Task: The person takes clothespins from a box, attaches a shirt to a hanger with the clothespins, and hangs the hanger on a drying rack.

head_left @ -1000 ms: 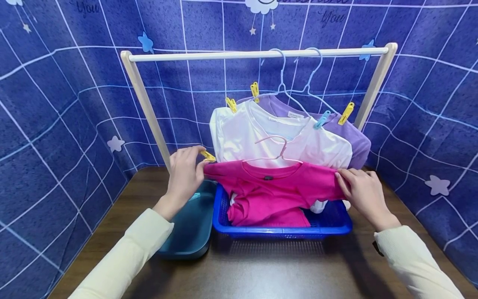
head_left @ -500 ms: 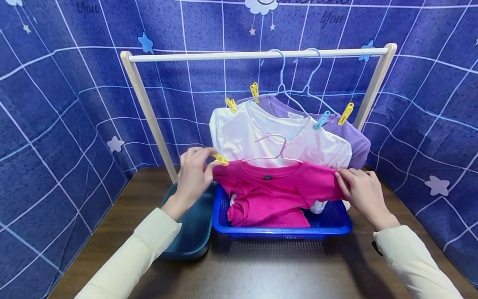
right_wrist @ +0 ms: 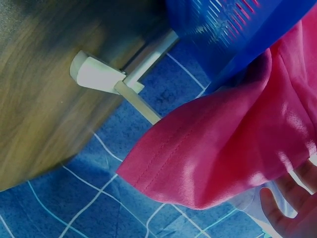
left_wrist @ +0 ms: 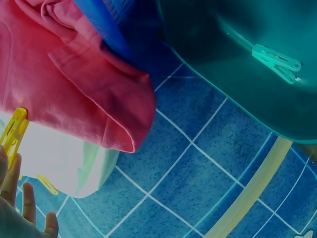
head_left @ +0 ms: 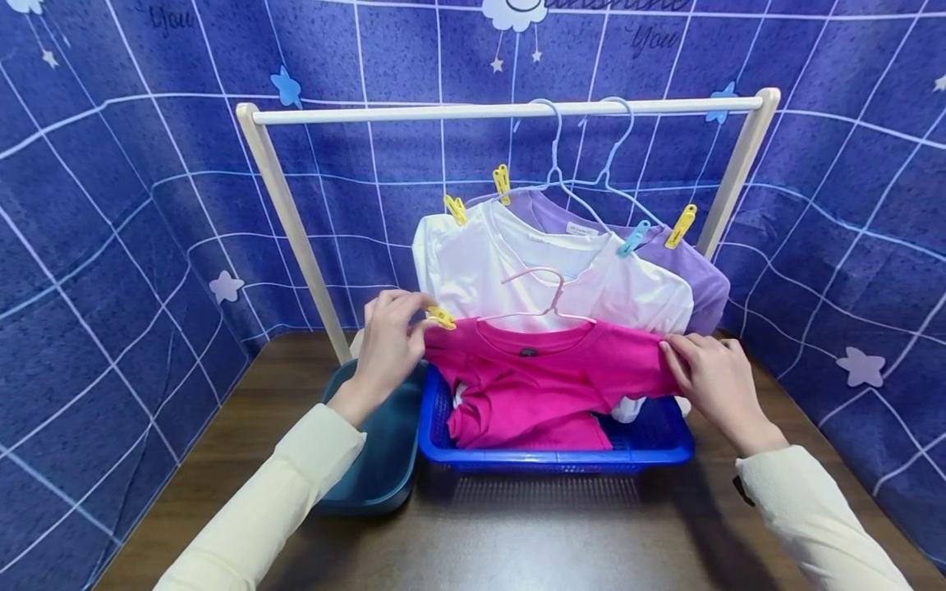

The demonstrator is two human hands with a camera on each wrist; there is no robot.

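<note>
A bright pink T-shirt [head_left: 539,377] hangs spread over the blue basket [head_left: 554,455], with a pink hanger [head_left: 550,300] in its neck. My left hand [head_left: 392,341] pinches a yellow clothespin [head_left: 442,318] at the shirt's left shoulder. In the left wrist view, the tip of that clothespin [left_wrist: 15,130] meets the shirt's upper edge. On the other side, my right hand [head_left: 713,377] grips the right sleeve between thumb and fingers. The right wrist view has the sleeve [right_wrist: 198,158] hanging down beside the fingers.
Behind, a white shirt [head_left: 473,263] and a purple shirt [head_left: 705,287] hang on blue hangers from a rack rail [head_left: 414,113], pinned with yellow and blue clothespins. A dark teal bin [head_left: 377,484] beside the basket holds a light teal clothespin [left_wrist: 275,62].
My left hand has moved right with the yellow clothespin, from beyond the sleeve end onto the pink shirt's left shoulder. The right hand has kept its grip in place.
</note>
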